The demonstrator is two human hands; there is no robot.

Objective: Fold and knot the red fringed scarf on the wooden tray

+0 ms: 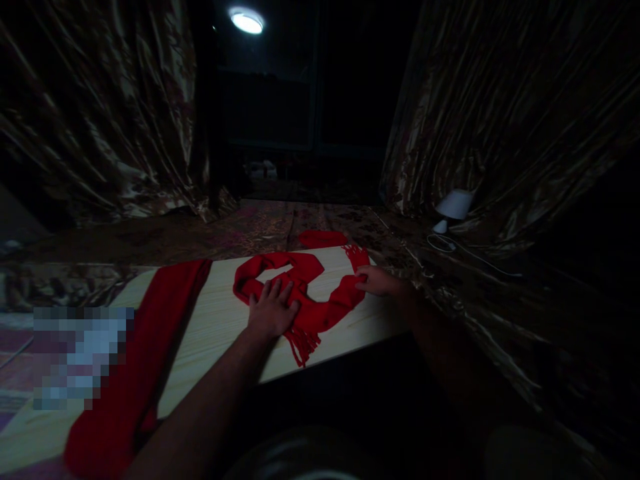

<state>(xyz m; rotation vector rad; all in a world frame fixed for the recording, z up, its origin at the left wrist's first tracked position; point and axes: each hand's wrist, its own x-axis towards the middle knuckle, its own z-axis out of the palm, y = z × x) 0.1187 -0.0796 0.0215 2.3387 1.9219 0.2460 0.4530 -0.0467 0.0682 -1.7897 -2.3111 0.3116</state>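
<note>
A red fringed scarf (320, 313) lies in a loose loop on a pale wooden board (210, 327). My left hand (273, 312) rests on the scarf's left part, fingers spread and palm down. One fringed end hangs toward me just right of that hand. At the board's right side, my right hand (376, 280) pinches the scarf near its other fringed end, which points away from me. On the left part of the board lies a long red folded cloth (135, 360), reaching from the far edge toward me.
Behind the board lies a small red knitted piece (323, 238) on the patterned cover (265, 223). A white lamp (454, 205) with a white cord (480, 259) is at the right. Patterned curtains (440, 113) hang on both sides of a dark window (280, 100). The room is dim.
</note>
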